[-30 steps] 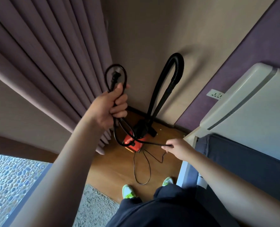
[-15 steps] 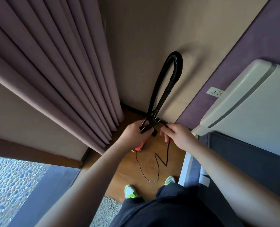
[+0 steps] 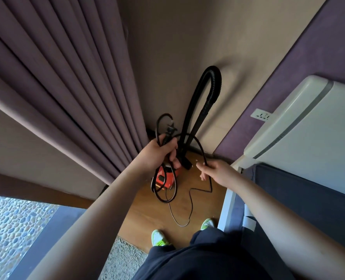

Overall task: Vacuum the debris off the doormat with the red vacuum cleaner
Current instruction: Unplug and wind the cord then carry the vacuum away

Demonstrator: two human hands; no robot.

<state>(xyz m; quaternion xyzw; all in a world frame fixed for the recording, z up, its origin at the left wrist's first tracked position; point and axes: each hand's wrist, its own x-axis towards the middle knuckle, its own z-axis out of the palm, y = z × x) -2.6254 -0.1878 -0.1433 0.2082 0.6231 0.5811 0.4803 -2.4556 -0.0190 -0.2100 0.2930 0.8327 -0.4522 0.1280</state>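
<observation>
The red vacuum cleaner (image 3: 165,178) stands on the wood floor in the room's corner, its black ribbed hose (image 3: 212,87) arching up against the wall. My left hand (image 3: 161,152) grips a bundle of looped black power cord (image 3: 191,199) with the plug (image 3: 170,129) sticking up above my fist. My right hand (image 3: 218,171) pinches a strand of the same cord between thumb and fingers, to the right of the vacuum. More cord trails loose on the floor in front of my feet. A grey doormat (image 3: 123,259) shows at the bottom edge, partly hidden by my arm and legs.
Purple curtains (image 3: 66,87) hang at the left. A wall socket (image 3: 261,115) sits on the purple wall at the right, above a white bed headboard (image 3: 309,122) and dark bedding (image 3: 309,199). A pebble-patterned floor (image 3: 10,229) lies outside at lower left.
My left hand dropped from head height to the vacuum, then lifted slightly with another loop of cord. My right hand slid along the cord, moved close to the left, then drew apart again.
</observation>
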